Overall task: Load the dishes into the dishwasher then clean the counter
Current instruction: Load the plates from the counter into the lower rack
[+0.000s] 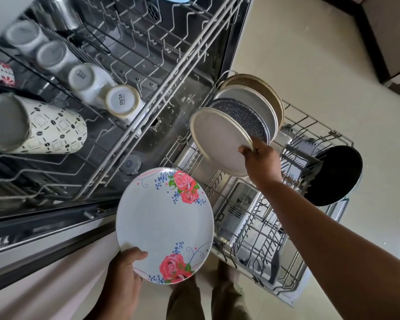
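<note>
Over the lower rack (293, 269), right hand (261, 162) grips a steel plate (219, 142); left hand (123, 273) pinches the floral plate (164, 225).

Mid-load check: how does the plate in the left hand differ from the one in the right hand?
The floral plate, gripped by the left hand, is white with roses and is held clear of the lower rack. The steel plate, gripped by the right hand, is plain grey metal, standing on edge against the plates already racked. Both are round and held at the rim.

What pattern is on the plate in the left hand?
White plate with pink-red roses, green leaves and blue sprigs; the only view, the head camera, shows it clearly.
</note>
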`<action>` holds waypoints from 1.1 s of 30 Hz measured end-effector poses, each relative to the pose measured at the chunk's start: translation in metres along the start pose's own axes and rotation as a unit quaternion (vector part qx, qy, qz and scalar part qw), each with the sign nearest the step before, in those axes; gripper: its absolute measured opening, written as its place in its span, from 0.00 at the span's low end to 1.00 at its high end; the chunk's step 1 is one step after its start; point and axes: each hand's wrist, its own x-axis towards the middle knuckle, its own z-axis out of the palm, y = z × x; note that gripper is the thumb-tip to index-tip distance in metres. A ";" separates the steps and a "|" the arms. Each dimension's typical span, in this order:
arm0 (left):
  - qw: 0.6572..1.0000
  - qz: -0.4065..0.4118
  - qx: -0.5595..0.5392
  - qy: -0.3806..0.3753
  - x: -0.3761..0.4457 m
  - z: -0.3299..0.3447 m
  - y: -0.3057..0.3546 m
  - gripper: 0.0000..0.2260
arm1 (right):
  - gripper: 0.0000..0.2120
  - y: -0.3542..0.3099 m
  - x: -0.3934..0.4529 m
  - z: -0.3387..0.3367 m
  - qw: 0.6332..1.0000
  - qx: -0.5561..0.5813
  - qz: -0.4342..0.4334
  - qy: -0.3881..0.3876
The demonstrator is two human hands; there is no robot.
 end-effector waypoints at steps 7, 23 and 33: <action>1.000 0.015 0.002 0.005 -0.005 0.003 0.002 0.19 | 0.05 0.011 -0.018 0.005 0.999 0.005 -0.037 0.021; 0.999 0.011 -0.013 0.036 -0.004 0.002 -0.014 0.16 | 0.19 0.008 -0.033 0.018 0.971 -0.172 -0.124 -0.107; 0.999 0.031 -0.015 0.037 -0.002 0.002 -0.021 0.16 | 0.24 0.000 -0.032 0.050 0.912 -0.335 -0.111 -0.210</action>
